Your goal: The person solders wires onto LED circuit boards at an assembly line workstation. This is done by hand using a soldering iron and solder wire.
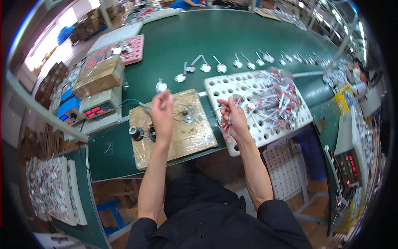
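Observation:
My left hand (162, 116) is over the tape-wrapped cardboard board (195, 143), its fingers curled and blurred by motion. Just beyond its fingertips is a small white part with a short lead (161, 86); whether they touch I cannot tell. My right hand (235, 120) is closed at the left edge of the white foam tray (215, 87), around thin pale leads with red tips (225, 128). A pile of similar leaded parts (282, 99) covers much of the tray. On the board stand a black cylindrical fixture (136, 133) and a small metal disc-shaped piece (189, 119).
White parts with leads (222, 67) form a row across the green table (186, 37). To the left are a cardboard box (97, 76), a meter with red digits (99, 108) and a pink foam tray (139, 45). Another display unit (348, 162) stands right. A person's blue sleeve (182, 4) shows far off.

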Action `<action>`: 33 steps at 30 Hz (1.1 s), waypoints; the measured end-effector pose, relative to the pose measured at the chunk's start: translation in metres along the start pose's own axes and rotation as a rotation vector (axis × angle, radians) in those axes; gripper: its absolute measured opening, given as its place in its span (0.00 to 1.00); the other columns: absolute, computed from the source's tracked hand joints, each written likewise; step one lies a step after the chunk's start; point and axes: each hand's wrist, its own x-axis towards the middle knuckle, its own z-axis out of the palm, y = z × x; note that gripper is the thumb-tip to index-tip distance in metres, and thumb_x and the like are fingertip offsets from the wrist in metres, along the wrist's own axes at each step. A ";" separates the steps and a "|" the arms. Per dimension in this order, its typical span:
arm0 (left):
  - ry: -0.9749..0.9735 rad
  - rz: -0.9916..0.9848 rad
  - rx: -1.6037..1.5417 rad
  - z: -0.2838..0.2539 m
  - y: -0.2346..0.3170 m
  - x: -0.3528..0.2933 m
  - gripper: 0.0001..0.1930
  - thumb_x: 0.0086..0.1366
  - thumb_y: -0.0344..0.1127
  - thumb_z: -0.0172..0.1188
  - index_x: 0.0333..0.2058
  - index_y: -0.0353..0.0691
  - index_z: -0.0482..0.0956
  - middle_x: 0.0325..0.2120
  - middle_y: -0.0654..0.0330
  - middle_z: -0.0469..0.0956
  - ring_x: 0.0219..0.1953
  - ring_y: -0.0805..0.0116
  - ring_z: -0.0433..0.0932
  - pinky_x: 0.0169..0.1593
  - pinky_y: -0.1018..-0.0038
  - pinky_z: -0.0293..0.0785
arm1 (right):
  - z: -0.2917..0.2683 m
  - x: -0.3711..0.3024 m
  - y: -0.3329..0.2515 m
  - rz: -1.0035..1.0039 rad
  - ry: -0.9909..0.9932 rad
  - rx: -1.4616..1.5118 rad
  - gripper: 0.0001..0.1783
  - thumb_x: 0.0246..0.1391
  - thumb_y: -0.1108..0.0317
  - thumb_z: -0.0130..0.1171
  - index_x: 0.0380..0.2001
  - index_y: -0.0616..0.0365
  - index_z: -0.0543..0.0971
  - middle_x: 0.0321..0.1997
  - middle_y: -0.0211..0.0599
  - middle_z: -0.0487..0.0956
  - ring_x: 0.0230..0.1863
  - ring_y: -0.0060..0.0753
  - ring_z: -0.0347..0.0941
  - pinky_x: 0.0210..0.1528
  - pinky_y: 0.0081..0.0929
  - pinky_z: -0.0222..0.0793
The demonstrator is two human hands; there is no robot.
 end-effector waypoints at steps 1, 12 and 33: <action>-0.165 -0.096 -0.047 0.006 0.003 -0.022 0.10 0.68 0.34 0.59 0.43 0.33 0.79 0.41 0.60 0.80 0.42 0.73 0.78 0.45 0.77 0.74 | -0.009 0.005 0.000 0.009 -0.035 0.098 0.28 0.70 0.50 0.42 0.50 0.68 0.73 0.23 0.22 0.69 0.17 0.09 0.56 0.17 0.11 0.52; -0.529 0.531 0.557 0.040 0.026 -0.121 0.21 0.47 0.32 0.73 0.42 0.40 0.80 0.41 0.57 0.75 0.45 0.56 0.74 0.47 0.63 0.72 | -0.015 0.009 0.025 -0.004 0.085 0.595 0.19 0.67 0.56 0.50 0.43 0.64 0.76 0.23 0.23 0.64 0.22 0.15 0.58 0.20 0.13 0.55; -0.607 -0.162 -0.079 -0.008 0.019 -0.105 0.17 0.50 0.34 0.75 0.35 0.36 0.79 0.44 0.58 0.78 0.49 0.67 0.76 0.55 0.72 0.69 | 0.021 -0.027 0.003 -0.196 0.099 -0.236 0.18 0.64 0.58 0.57 0.43 0.63 0.82 0.21 0.13 0.64 0.16 0.05 0.50 0.17 0.12 0.43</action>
